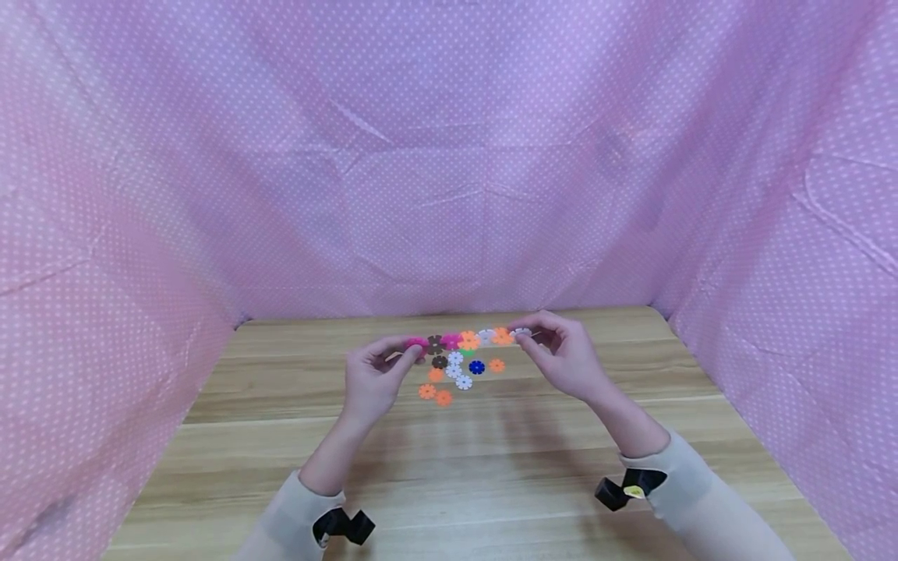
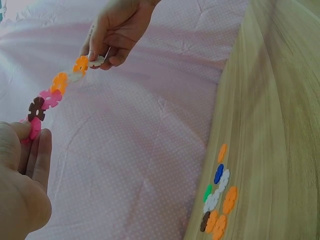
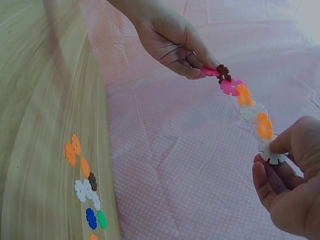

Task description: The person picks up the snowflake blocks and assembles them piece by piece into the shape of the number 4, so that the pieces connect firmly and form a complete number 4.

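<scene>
Both hands hold up a chain of interlocked plastic snowflake discs [image 1: 468, 340] above the table. From left to right its discs run pink, brown, pink, orange, white, orange, white. My left hand [image 1: 373, 378] pinches the pink end disc [image 2: 35, 128] between thumb and fingers. At the other end, my right hand [image 1: 564, 354] pinches the white end disc [image 3: 272, 152]. The chain sags a little in the wrist views. Beneath it on the table lie loose discs: a blue disc [image 1: 477, 367], a brown disc [image 1: 440, 362], white discs [image 1: 454, 371] and several orange discs [image 1: 427, 391].
A green disc [image 3: 102, 219] lies beside the blue one, partly hidden by the chain in the head view. The wooden table [image 1: 449, 483] is bordered by a pink dotted cloth [image 1: 449, 195] at the back and sides. Each sleeve carries a black wrist mount [image 1: 613, 493].
</scene>
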`<state>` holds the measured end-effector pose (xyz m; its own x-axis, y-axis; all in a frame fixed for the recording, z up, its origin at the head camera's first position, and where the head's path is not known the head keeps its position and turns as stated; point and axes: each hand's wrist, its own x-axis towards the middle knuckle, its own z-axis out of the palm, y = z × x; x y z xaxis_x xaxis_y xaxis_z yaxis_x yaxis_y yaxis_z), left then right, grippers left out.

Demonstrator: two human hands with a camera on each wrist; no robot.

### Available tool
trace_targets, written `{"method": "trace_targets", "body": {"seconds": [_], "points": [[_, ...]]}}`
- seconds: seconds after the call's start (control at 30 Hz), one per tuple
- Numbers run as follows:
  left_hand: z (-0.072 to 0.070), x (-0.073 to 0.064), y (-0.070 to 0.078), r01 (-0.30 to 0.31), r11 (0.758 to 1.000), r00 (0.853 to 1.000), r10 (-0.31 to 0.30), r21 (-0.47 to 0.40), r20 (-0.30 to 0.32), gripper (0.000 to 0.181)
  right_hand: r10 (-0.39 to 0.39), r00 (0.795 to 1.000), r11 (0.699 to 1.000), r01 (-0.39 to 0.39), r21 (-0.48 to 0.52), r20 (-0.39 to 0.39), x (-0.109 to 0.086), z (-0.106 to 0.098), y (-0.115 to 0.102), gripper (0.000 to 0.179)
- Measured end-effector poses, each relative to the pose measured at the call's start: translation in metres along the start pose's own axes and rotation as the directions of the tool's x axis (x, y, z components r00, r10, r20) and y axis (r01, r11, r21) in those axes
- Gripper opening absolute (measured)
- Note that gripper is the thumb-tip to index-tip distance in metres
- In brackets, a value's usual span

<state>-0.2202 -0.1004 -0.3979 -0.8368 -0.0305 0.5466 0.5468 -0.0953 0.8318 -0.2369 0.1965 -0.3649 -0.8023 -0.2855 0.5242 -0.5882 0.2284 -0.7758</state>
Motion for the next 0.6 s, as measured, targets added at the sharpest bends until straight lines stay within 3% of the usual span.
{"method": "trace_targets", "body": {"seconds": [0.3, 0.6], "points": [[-0.0018, 0.0023, -0.0015, 0.004, 0.999, 1.0, -0.004, 0.035, 0.007, 0.011, -0.015, 1.0, 0.998, 0.015, -0.062, 0.006, 0.0004, -0.0014, 0.0009, 0.015], [0.001, 0.005, -0.0047, 0.013, 0.998, 1.0, -0.013, 0.066, 0.006, 0.012, 0.028, 1.0, 0.996, -0.026, -0.09, 0.011, 0.0027, -0.0032, 0.0003, 0.016]]}}
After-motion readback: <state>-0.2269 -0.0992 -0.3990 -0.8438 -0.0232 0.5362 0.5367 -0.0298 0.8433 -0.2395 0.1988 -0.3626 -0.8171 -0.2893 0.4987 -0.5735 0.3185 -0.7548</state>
